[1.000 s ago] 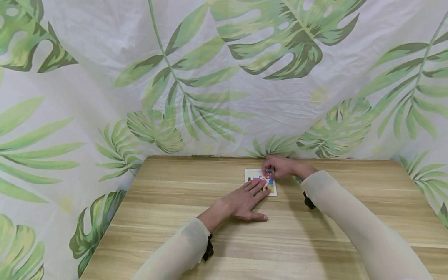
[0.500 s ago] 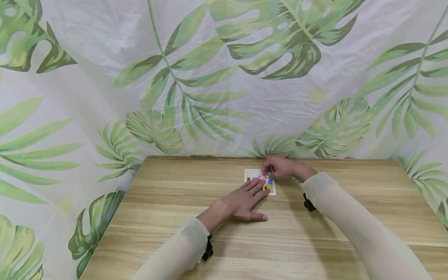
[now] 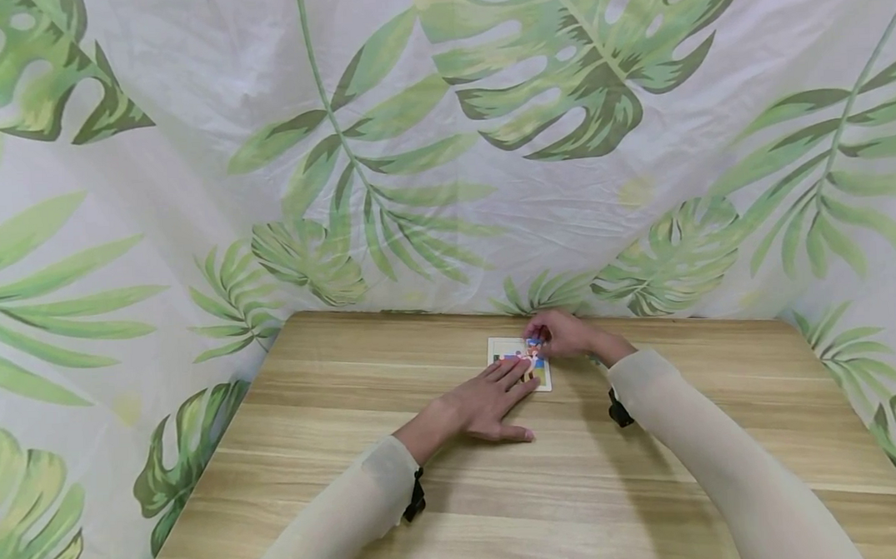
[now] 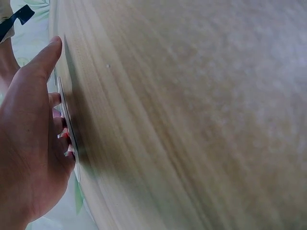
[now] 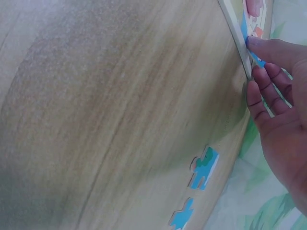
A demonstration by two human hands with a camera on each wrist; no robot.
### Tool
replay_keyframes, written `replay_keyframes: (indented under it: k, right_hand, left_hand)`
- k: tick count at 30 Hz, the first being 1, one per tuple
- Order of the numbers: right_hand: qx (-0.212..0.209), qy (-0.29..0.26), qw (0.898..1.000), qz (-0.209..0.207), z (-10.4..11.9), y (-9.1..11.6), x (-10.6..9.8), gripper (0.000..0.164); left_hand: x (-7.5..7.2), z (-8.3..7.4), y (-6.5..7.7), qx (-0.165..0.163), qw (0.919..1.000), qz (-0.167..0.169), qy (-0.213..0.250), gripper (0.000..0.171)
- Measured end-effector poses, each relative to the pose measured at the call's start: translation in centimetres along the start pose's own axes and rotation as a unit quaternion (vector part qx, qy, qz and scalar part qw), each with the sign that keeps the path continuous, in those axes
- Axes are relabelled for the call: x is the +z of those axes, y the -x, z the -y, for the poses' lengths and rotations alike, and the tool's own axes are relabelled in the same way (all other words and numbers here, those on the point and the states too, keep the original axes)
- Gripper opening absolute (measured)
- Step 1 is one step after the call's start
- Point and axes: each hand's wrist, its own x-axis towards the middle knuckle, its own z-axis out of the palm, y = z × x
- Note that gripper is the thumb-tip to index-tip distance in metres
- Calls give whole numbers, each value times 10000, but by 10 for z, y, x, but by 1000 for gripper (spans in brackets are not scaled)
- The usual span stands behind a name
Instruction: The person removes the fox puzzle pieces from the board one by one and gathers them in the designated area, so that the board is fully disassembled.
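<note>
A small jigsaw puzzle in a white-rimmed tray (image 3: 500,345) lies near the table's far edge. Its colourful picture is partly hidden by both hands. My left hand (image 3: 491,404) lies over the lower part, fingers spread and fairly straight, fingertips on the picture and thumb out on the wood. At the tray's upper right corner, my right hand (image 3: 566,334) pinches a blue jigsaw piece (image 5: 260,63) between thumb and fingers. Whether that piece sits flush in the puzzle is hidden by the fingers.
Two loose blue jigsaw pieces show in the right wrist view: one with green on it (image 5: 205,167) and a plainer one (image 5: 182,216). They lie on the wood-grain table (image 3: 391,357). A leaf-printed cloth (image 3: 414,189) hangs right behind the table's far edge.
The right hand's fingers have shifted slightly, uncovering more of the blue and the printed figure at the puzzle's upper right. The left hand stays almost still on the puzzle.
</note>
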Motion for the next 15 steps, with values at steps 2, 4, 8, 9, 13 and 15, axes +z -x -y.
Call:
replay_keyframes:
  k: [2, 4, 8, 9, 13, 15]
  right_hand:
    - [3, -28, 10000, -19, 0, 1, 1, 32]
    - [-6, -33, 10000, -37, 1, 1, 0, 32]
    - [-95, -101, 9999, -41, 3, 3, 0, 31]
    - [-116, -128, 9998, -40, 4, 3, -1, 31]
    - [-76, -295, 9995, 14, 3, 4, 0, 31]
    - [-24, -381, 9993, 31, 2, 5, 0, 31]
  left_hand:
    - [0, 0, 0, -1, 10000, 1, -7, 95]
    - [0, 0, 0, -12, 10000, -15, -16, 95]
    - [0, 0, 0, -11, 10000, -27, -43, 95]
    - [0, 0, 0, -6, 10000, -25, -47, 95]
    - [-1, -1, 0, 4, 10000, -20, -56, 95]
    - [0, -1, 0, -5, 10000, -8, -58, 95]
